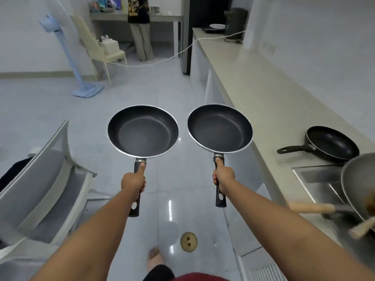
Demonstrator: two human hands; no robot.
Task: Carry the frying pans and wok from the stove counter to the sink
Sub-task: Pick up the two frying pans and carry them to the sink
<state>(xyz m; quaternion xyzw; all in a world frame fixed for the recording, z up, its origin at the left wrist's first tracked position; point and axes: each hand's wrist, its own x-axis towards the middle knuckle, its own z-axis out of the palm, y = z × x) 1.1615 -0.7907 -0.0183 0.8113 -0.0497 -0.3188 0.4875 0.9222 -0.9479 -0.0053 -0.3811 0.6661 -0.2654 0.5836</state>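
Note:
My left hand (pixel 134 182) grips the black handle of a dark non-stick frying pan (pixel 143 131), held level over the floor. My right hand (pixel 223 176) grips the handle of a second, similar frying pan (pixel 220 128) beside it, close to the counter's front edge. A third black frying pan (pixel 332 144) rests on the beige counter (pixel 253 82) next to the steel sink (pixel 316 179). A grey wok (pixel 357 185) with a wooden handle leans in the sink at the far right, partly cut off by the frame.
A grey chair (pixel 46 179) stands close on my left. Further off are a blue standing fan (pixel 71 57), a cream chair (pixel 101 49), a white cable across the floor, and a person at a far table. A kettle (pixel 235 21) sits at the counter's far end.

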